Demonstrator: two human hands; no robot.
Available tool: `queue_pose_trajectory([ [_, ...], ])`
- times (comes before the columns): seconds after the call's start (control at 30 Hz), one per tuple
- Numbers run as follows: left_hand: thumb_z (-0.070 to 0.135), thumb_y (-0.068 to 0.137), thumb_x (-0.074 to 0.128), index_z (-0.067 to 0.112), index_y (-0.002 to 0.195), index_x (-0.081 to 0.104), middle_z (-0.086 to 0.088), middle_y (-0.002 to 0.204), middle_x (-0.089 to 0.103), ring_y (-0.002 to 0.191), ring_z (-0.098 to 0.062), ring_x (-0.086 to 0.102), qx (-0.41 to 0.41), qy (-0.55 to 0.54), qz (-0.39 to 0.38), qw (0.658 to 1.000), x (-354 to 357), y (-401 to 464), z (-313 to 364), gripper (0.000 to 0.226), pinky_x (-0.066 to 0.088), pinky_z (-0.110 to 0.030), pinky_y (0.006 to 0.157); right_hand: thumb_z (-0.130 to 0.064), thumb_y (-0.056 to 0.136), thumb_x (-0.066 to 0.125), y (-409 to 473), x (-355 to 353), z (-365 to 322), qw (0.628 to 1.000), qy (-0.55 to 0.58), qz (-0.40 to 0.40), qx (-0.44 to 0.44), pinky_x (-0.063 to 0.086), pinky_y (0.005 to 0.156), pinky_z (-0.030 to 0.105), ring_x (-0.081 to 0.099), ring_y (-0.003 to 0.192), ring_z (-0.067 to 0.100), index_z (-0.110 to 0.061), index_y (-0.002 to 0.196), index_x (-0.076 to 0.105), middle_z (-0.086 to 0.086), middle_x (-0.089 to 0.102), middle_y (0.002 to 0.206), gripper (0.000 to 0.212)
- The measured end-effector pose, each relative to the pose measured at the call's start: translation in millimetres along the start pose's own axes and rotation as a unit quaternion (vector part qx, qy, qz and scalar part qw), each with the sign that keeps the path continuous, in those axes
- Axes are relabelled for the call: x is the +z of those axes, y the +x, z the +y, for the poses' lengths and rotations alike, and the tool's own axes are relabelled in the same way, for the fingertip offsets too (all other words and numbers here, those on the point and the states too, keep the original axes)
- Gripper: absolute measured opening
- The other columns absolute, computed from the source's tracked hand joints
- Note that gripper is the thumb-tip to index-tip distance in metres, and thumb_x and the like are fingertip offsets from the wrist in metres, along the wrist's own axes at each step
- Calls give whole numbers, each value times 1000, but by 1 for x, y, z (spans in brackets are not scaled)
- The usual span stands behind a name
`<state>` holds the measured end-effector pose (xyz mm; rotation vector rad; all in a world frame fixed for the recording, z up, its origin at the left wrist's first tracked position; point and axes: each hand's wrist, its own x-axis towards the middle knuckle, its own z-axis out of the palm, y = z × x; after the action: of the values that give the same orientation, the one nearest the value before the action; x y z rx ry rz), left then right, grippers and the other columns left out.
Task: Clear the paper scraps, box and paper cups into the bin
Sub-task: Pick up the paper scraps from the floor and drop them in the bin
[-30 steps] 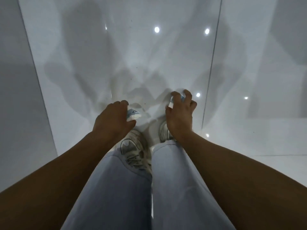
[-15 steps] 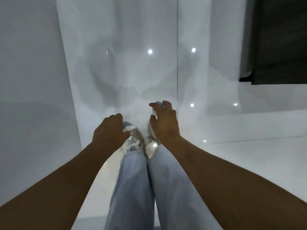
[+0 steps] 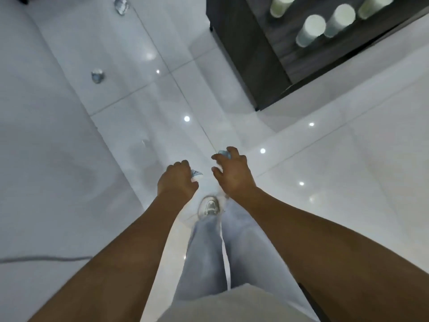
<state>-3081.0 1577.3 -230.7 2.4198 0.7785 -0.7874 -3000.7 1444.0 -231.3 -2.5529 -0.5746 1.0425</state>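
Left hand (image 3: 177, 180) clenched round one paper scrap (image 3: 196, 174), right hand (image 3: 232, 174) round another (image 3: 224, 154), both above the shoe (image 3: 209, 206); risk of dropping either through loosened fingers mid-stride.

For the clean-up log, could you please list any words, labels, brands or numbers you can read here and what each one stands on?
No text can be read in this frame.
Scrap in the left hand: the paper scrap shows small dark marks, too blurred to read.
Scrap in the right hand: the blue-white scrap shows no legible print.
Two crumpled scraps on the floor: too small to tell.
Paper cups on the dark table: no visible print.
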Motion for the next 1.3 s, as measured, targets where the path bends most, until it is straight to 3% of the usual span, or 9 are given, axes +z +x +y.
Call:
queue_pose_trajectory([
  [0.23, 28, 85, 61, 8, 107, 52, -9, 107, 57, 103, -25, 54, 147, 103, -14, 984, -27, -58, 128, 31, 41, -32, 73, -24, 98, 49, -111, -76, 69, 991, 46, 74, 100, 44, 95, 35, 47, 114, 32, -27, 132, 53, 7, 35, 142, 35],
  [0.53, 26, 84, 61, 11, 112, 53, -5, 111, 57, 104, -21, 54, 317, 232, -48, 918, 17, -105, 332, 33, 44, -30, 76, -22, 97, 50, -224, -151, 214, 942, 149, 182, 241, 42, 97, 32, 49, 116, 32, -25, 128, 59, 7, 41, 141, 33],
  [0.83, 30, 84, 62, 14, 104, 52, -3, 108, 58, 99, -21, 56, 399, 287, -64, 869, 105, -121, 567, 28, 39, -27, 71, -19, 95, 51, -288, -244, 419, 895, 226, 243, 298, 43, 95, 31, 43, 125, 30, -24, 126, 60, 5, 41, 143, 32],
  [1.03, 29, 86, 58, 13, 104, 51, -3, 106, 56, 98, -20, 54, 467, 300, -53, 830, 145, -128, 720, 25, 36, -26, 69, -20, 96, 50, -328, -309, 546, 863, 250, 273, 345, 37, 96, 29, 43, 121, 32, -26, 128, 58, 6, 37, 145, 34],
  [1.3, 30, 85, 61, 12, 106, 49, -4, 107, 55, 101, -22, 53, 506, 330, -82, 793, 175, -96, 905, 31, 41, -30, 74, -22, 95, 52, -320, -407, 686, 825, 280, 317, 375, 42, 96, 29, 45, 121, 30, -25, 126, 60, 6, 38, 144, 32],
])
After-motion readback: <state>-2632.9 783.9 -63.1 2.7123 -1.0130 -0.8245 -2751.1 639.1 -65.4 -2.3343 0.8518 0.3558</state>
